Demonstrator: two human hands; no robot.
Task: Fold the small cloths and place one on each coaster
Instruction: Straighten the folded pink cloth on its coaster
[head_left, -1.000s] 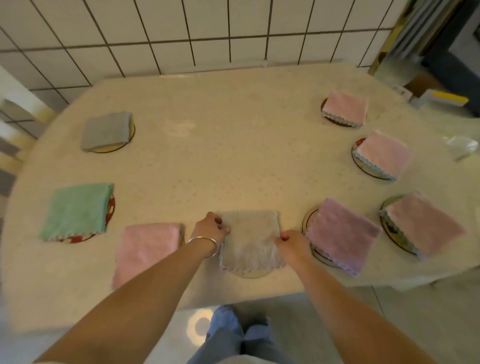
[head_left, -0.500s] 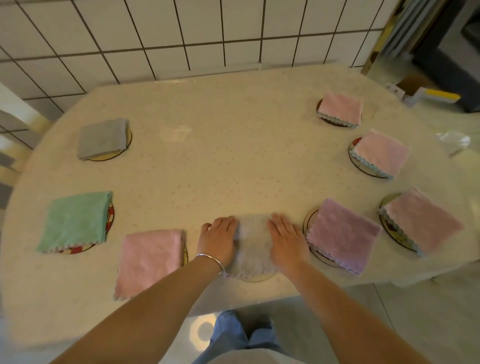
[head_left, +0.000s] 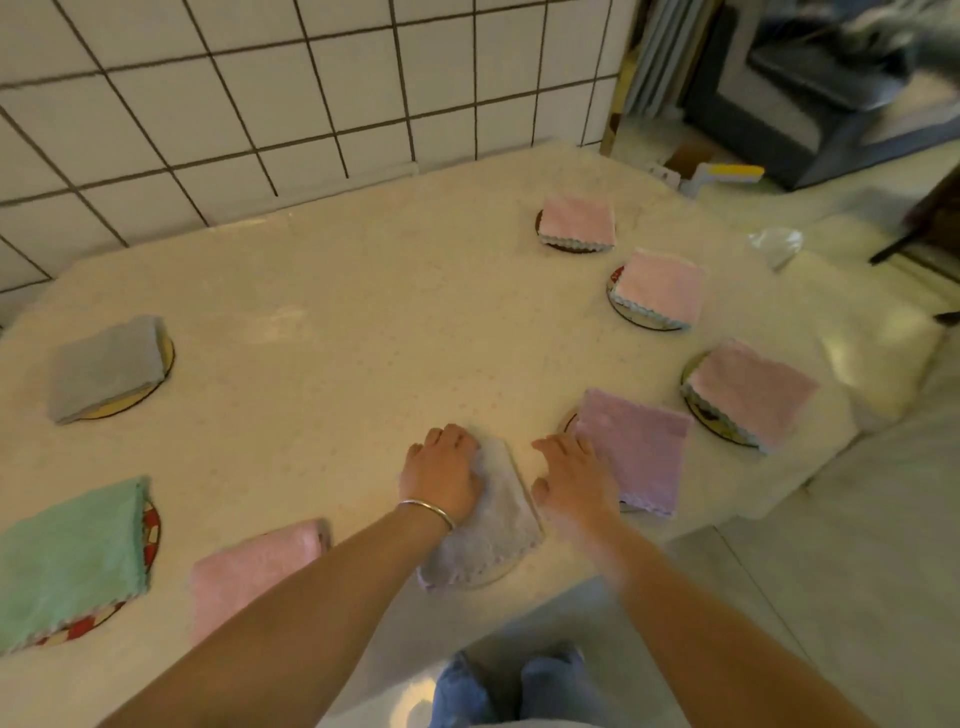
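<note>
Left hand (head_left: 441, 480), a thin bangle (head_left: 426, 512) at its wrist, lies flat with straight fingers pressing on the folded pale grey cloth (head_left: 488, 525), which sits on a round coaster (head_left: 491, 576) at the near edge of the desk (head_left: 337, 322). Right hand (head_left: 574, 480) is released too, fingers straight and palm down just beside that cloth's right edge; whether it touches the desk cannot be told, and its outer side lies against the lilac cloth (head_left: 636, 449).

That lilac cloth covers nearly all of its coaster, only a sliver of rim showing at its far left corner. Further right and back, three pink cloths each lie on a coaster: the nearest (head_left: 750, 392), a middle one (head_left: 660, 288) and the farthest (head_left: 576, 221).

On the left side, a grey cloth (head_left: 104, 366) lies on a yellow-rimmed coaster (head_left: 156, 382), a green cloth (head_left: 70, 561) on a red-and-white patterned coaster (head_left: 150, 530), and a pink cloth (head_left: 249, 569) lies near the front edge, its coaster almost wholly hidden.

White wall tiles (head_left: 234, 104) stand behind the desk.
</note>
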